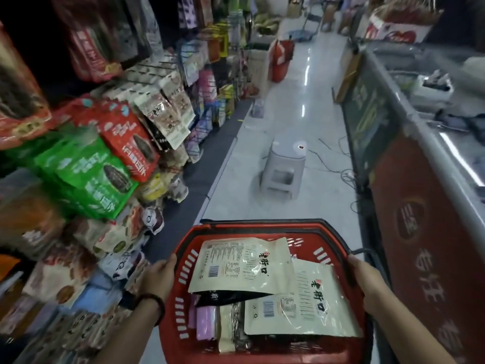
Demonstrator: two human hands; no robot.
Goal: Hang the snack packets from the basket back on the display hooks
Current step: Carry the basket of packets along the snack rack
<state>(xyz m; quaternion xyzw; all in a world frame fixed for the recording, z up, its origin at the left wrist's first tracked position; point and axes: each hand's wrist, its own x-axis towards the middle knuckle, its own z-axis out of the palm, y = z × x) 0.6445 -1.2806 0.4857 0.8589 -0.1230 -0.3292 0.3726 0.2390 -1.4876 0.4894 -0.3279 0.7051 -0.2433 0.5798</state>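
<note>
A red plastic basket (183, 261) fills the bottom centre, held out in front of me. My left hand (160, 278) grips its left rim and my right hand (368, 281) grips its right rim. Inside lie two cream snack packets, one at the top (241, 264) and one lower right (296, 308), with a pink packet (206, 323) and a striped seed packet (232, 327) beneath them. The display hooks (154, 72) with hanging packets run along the left, among them green packets (91, 174) and red packets (126, 140).
A grey plastic stool (283, 169) stands in the aisle ahead, with cables (338, 166) trailing on the floor to its right. A chest freezer with a red front panel (420, 219) lines the right side. A red bag (282, 59) stands farther down the aisle.
</note>
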